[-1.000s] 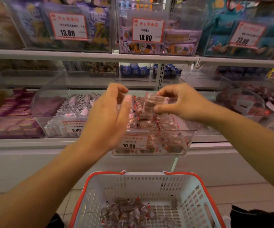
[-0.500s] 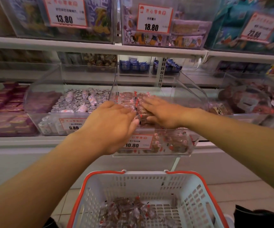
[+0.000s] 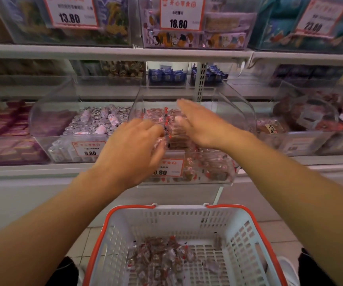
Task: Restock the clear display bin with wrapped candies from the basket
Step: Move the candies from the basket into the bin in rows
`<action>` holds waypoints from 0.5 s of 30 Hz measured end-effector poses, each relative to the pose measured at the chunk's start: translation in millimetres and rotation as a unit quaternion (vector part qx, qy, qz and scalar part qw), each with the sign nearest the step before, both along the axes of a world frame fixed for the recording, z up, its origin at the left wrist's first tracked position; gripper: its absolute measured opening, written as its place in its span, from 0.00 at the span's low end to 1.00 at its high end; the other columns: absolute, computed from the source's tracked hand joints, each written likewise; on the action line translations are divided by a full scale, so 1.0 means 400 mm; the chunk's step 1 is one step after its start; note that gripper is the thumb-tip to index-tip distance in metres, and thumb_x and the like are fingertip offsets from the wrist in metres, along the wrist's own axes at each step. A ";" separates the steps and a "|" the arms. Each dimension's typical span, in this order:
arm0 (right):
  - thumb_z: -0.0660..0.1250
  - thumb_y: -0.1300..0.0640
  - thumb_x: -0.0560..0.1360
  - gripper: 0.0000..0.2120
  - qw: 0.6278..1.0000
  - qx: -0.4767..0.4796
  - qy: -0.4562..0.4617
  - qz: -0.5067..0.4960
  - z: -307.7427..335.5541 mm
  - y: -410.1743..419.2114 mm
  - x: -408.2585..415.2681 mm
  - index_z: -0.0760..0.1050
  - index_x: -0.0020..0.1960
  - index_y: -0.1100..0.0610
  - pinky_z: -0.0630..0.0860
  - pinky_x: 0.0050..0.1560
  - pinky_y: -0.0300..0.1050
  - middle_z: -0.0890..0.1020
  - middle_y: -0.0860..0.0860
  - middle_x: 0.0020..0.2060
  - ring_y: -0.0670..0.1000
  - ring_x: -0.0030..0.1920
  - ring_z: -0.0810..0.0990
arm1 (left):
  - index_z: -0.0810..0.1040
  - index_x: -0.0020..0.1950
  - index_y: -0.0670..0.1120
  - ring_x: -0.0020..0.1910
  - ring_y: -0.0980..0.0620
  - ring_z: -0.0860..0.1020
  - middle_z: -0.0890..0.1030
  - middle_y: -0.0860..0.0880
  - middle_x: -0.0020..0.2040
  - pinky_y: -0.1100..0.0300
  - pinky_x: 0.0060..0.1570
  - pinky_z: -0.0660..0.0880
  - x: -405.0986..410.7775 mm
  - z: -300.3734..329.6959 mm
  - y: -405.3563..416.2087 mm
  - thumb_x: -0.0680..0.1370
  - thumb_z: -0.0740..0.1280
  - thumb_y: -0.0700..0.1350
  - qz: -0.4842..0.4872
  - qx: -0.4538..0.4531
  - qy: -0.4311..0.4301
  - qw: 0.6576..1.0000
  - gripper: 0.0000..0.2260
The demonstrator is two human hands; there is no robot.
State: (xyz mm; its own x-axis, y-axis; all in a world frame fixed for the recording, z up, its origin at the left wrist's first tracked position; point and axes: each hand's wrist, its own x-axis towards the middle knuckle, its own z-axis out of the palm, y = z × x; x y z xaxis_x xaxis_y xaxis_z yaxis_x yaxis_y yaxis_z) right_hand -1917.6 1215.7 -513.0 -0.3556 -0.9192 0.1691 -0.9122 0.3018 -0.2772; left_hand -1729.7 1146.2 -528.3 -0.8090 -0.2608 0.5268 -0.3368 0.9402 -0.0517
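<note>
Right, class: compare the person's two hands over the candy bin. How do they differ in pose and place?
1. The right hand has straight fingers reaching far into the clear bin; the left hand has bent fingers nearer the bin's front.
2. The right hand lies flat, thumb toward the candies; the left hand shows only its back, fingertips blurred.
Both hover over or touch the candies; whether either holds one cannot be told.

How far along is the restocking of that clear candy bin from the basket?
Partly done: the clear display bin already holds rows of wrapped candies. In hand: both hands are over the bin, the right hand flat above the candies, the left hand blurred at its front. Left: a pile of candies remains in the basket.
</note>
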 end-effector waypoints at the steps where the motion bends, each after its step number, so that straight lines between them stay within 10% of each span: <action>1: 0.54 0.48 0.85 0.23 0.989 -0.148 0.015 -0.005 -0.010 0.038 0.023 0.65 0.76 0.57 0.64 0.73 0.47 0.70 0.54 0.74 0.52 0.73 0.67 | 0.78 0.47 0.46 0.42 0.49 0.76 0.80 0.49 0.43 0.54 0.44 0.71 0.014 -0.007 0.008 0.80 0.59 0.49 -0.029 -0.004 0.061 0.998 0.11; 4: 0.57 0.54 0.83 0.13 0.856 -0.516 0.040 0.014 -0.134 0.183 0.115 0.78 0.49 0.54 0.71 0.46 0.36 0.79 0.46 0.43 0.46 0.43 0.77 | 0.74 0.37 0.46 0.29 0.48 0.70 0.74 0.50 0.31 0.57 0.27 0.67 0.053 -0.067 0.038 0.78 0.63 0.46 -0.113 -0.015 0.164 0.980 0.11; 6: 0.56 0.54 0.83 0.15 0.867 -0.496 -0.014 -0.042 -0.285 0.242 0.161 0.74 0.40 0.54 0.68 0.39 0.41 0.75 0.48 0.35 0.48 0.36 0.74 | 0.73 0.35 0.46 0.27 0.47 0.71 0.74 0.50 0.29 0.56 0.25 0.67 0.063 -0.151 0.061 0.78 0.63 0.47 -0.140 0.003 0.108 0.984 0.12; 9: 0.60 0.52 0.81 0.11 0.977 -0.104 -0.152 -0.110 -0.550 0.280 0.169 0.76 0.44 0.55 0.73 0.42 0.49 0.79 0.54 0.40 0.55 0.44 0.79 | 0.77 0.44 0.49 0.42 0.43 0.80 0.82 0.47 0.43 0.52 0.38 0.77 0.064 -0.338 0.088 0.77 0.62 0.53 -0.022 0.124 -0.209 0.970 0.10; 12: 0.71 0.51 0.77 0.32 0.902 0.252 -0.308 -0.168 -0.770 0.345 0.132 0.62 0.76 0.58 0.74 0.63 0.56 0.74 0.62 0.67 0.62 0.64 0.75 | 0.75 0.63 0.48 0.59 0.41 0.77 0.78 0.44 0.62 0.52 0.57 0.75 0.098 -0.570 0.111 0.76 0.66 0.54 0.147 0.330 -0.340 0.868 0.18; 15: 0.78 0.49 0.71 0.58 0.820 0.365 -0.355 -0.261 -0.889 0.421 0.114 0.36 0.81 0.56 0.67 0.71 0.60 0.49 0.59 0.80 0.65 0.77 0.59 | 0.66 0.73 0.44 0.67 0.40 0.71 0.71 0.40 0.70 0.52 0.65 0.70 0.134 -0.756 0.167 0.76 0.68 0.53 0.221 0.516 -0.321 0.763 0.28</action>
